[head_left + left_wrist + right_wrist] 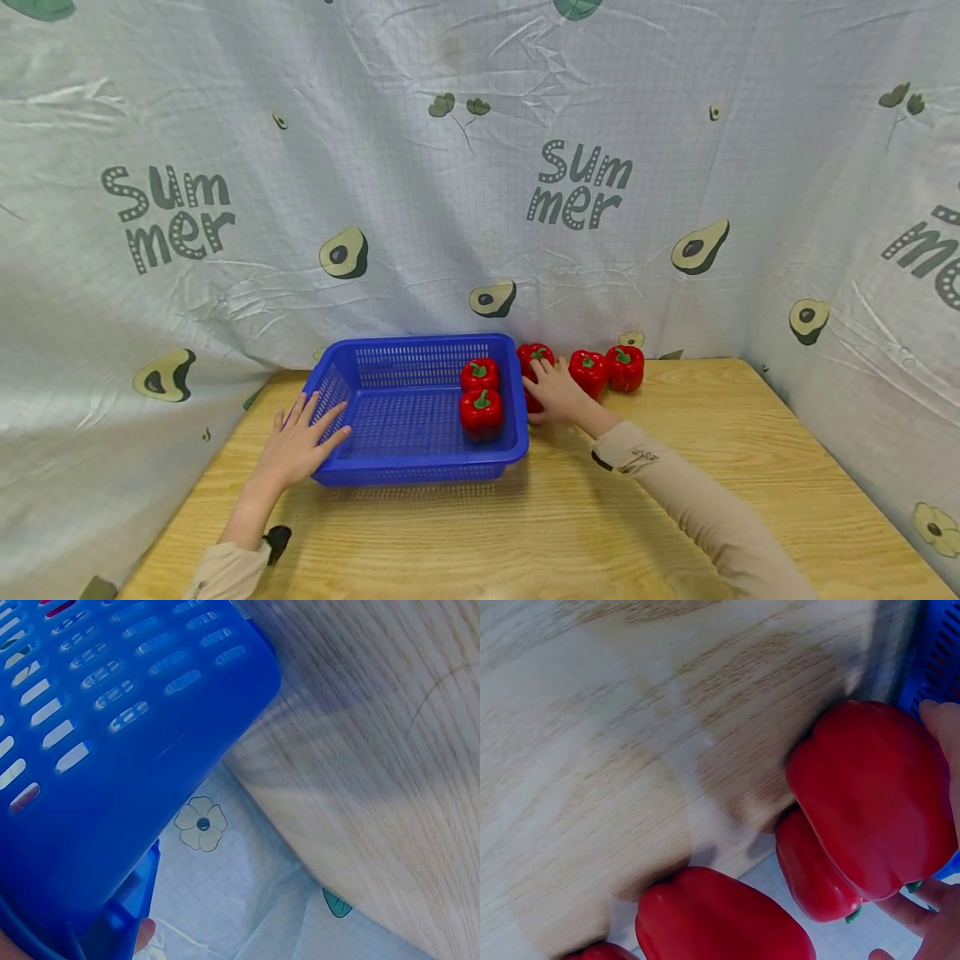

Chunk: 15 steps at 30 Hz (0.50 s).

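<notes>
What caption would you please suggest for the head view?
Left hand on blue perforated basket, right hand around red bell pepper beside it.

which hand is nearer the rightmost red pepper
Right. The right hand is left of the rightmost pepper, with another pepper between; the left hand is farther left, at the left rim of the blue basket.

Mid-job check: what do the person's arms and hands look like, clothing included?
The left hand and right hand wear no gloves. The left sleeve and right sleeve are beige. A black item shows beside each cuff; the right cuff has small dark marking, unreadable here.
</notes>
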{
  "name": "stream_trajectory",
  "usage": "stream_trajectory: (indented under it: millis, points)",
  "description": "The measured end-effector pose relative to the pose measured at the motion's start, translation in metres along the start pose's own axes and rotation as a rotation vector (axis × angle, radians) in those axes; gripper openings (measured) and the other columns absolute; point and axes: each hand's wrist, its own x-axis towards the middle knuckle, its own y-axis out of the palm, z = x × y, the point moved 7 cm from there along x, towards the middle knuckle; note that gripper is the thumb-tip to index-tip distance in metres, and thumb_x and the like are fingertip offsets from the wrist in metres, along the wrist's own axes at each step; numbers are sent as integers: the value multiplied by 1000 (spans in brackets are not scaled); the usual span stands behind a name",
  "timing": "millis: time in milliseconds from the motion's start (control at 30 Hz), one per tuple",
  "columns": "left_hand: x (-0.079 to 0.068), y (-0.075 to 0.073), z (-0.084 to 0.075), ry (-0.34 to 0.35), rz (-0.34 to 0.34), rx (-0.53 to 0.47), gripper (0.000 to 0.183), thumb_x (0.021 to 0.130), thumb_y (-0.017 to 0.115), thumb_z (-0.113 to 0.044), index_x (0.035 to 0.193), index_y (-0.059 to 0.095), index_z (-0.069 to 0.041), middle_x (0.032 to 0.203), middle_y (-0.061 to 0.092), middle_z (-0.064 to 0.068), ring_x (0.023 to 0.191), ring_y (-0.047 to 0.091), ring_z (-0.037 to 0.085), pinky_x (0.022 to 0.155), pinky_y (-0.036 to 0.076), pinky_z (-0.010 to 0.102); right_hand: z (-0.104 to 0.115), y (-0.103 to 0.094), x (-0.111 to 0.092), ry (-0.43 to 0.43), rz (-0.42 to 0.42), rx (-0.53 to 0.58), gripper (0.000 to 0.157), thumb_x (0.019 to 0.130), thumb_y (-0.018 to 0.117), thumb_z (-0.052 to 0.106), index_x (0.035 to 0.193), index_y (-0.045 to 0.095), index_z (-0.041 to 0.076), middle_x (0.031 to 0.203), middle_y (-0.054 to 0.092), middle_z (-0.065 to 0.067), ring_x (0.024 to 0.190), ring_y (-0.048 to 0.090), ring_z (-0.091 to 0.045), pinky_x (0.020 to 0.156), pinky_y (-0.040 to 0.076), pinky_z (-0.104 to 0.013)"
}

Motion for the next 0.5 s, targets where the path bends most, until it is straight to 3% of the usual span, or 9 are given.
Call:
stream_trajectory:
  millis: [367,500]
  points:
    - [0,1,1,4,-15,8,56,90,42,-46,135,40,-13,142,22,31,131,14,49,101,8,66,0,2,-3,24,33,9,62,76,60,54,122,50,14,118,46,-19,100,48,-36,88,36,-61]
    - [1,1,1,4,-14,8,57,90,40,-48,135,40,-13,142,21,31,131,14,49,101,8,66,0,3,-4,19,8,-8,59,75,61,53,118,52,13,110,48,-18,94,48,-33,85,37,-57]
